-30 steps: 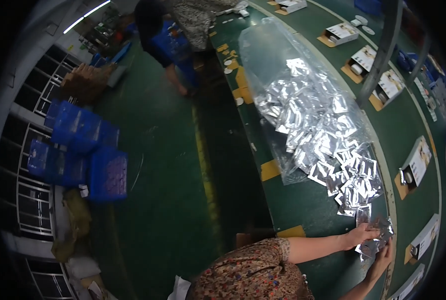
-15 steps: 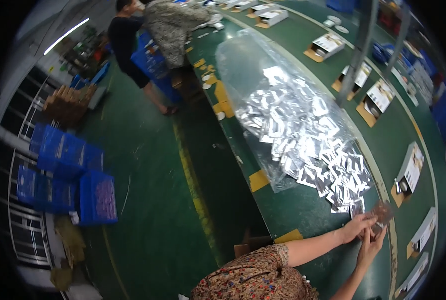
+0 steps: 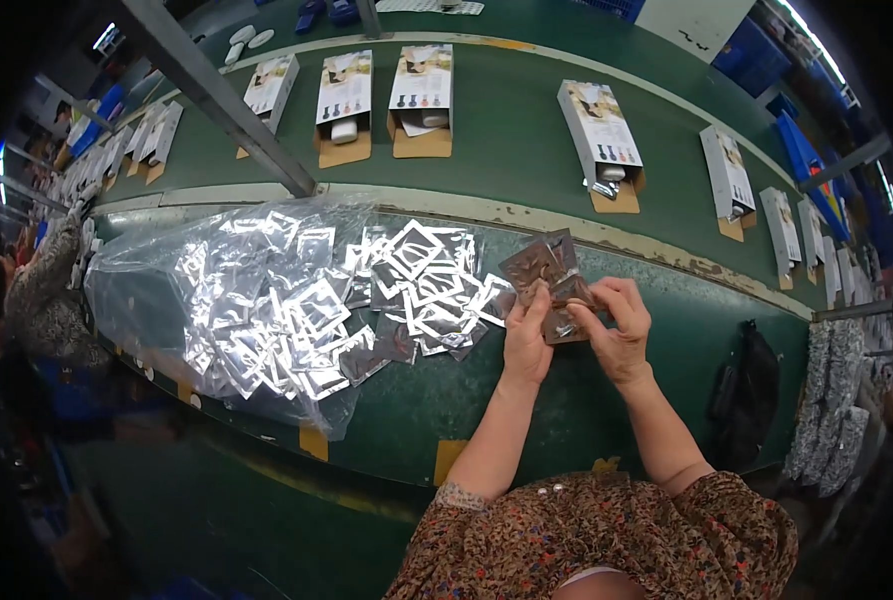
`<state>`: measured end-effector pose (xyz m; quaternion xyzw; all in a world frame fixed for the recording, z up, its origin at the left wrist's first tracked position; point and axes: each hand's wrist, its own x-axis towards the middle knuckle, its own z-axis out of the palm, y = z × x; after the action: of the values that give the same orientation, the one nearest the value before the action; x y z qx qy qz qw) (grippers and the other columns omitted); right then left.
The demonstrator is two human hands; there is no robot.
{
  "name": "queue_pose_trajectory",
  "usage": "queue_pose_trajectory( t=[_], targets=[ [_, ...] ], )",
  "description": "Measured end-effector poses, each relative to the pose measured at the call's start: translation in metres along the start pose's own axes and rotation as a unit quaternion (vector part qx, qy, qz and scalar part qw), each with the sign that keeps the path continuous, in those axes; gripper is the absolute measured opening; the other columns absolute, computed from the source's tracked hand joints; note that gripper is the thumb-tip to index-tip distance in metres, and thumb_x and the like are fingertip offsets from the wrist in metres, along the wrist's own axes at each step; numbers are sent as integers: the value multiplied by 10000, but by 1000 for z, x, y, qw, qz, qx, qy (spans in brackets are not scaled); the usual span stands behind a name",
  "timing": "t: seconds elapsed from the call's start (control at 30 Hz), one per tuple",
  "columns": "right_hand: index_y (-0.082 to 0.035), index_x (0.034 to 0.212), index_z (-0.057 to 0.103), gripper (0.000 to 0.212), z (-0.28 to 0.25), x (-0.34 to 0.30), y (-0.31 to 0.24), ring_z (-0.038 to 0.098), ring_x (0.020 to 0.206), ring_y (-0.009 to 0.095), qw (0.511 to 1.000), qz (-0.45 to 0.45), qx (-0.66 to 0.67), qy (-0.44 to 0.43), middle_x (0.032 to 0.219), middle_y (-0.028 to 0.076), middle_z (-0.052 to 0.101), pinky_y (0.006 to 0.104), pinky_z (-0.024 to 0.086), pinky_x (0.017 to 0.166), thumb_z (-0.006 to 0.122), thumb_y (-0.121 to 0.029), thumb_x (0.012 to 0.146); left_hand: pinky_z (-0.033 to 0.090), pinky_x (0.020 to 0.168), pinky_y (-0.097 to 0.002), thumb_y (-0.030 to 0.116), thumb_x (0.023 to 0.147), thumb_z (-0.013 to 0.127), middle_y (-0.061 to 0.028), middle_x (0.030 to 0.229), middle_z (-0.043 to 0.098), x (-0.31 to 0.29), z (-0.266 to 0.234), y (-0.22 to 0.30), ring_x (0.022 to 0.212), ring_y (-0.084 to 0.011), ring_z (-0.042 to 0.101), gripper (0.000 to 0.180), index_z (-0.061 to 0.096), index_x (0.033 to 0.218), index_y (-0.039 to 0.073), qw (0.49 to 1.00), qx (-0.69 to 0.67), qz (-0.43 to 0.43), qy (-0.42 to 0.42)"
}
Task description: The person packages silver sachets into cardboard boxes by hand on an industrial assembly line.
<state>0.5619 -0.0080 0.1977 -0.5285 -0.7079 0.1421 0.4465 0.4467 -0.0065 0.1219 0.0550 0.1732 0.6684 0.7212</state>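
Observation:
Several small flat sachets (image 3: 531, 264), brownish and shiny, are spread between my two hands above the green table. My left hand (image 3: 528, 345) pinches them from the left with thumb and fingers. On the other side, my right hand (image 3: 620, 328) has its thumb and fingers closed on the lower sachets. Left of my hands lies a heap of silver sachets (image 3: 426, 290), its near part loose on the table. The rest of the heap lies in and around a clear plastic bag (image 3: 131, 280) stretching to the left.
Beyond a pale worn ledge (image 3: 656, 250), a green conveyor belt (image 3: 506, 110) carries open white boxes (image 3: 606, 125) with brown flaps. A slanted metal post (image 3: 216, 95) rises at its near edge. A black bundle (image 3: 751, 375) lies at the table's right; yellow tape (image 3: 449, 460) marks the front edge.
The view has swung round to the right, so the belt now runs across the top. Both hands still hold sachets, which now appear fanned apart.

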Motion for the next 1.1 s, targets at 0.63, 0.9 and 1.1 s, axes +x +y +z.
queue_pose_trajectory(
  t=[0.63,0.9,1.1],
  targets=[
    [-59,830,625,48,127,173,71,627,725,283,940,-277,-195,-48,813,98,596,364,524,618,662,-73,803,266,511,-120,194,971,612,124,906,581,-23,7,3,645,44,395,162,643,1115,127,992,24,-50,114],
    [-6,940,676,249,105,165,56,617,646,211,977,26,-110,-180,763,91,674,297,501,636,668,-243,862,225,462,-119,196,978,597,169,775,483,-16,-7,5,578,60,337,71,653,1019,178,992,32,-65,99],
    [-28,856,733,181,9,129,28,505,535,45,870,227,199,-389,643,-33,604,201,411,477,735,-209,851,256,492,-118,196,983,589,149,829,530,-6,2,5,598,52,357,100,656,1047,155,995,55,-54,66]
  ],
)
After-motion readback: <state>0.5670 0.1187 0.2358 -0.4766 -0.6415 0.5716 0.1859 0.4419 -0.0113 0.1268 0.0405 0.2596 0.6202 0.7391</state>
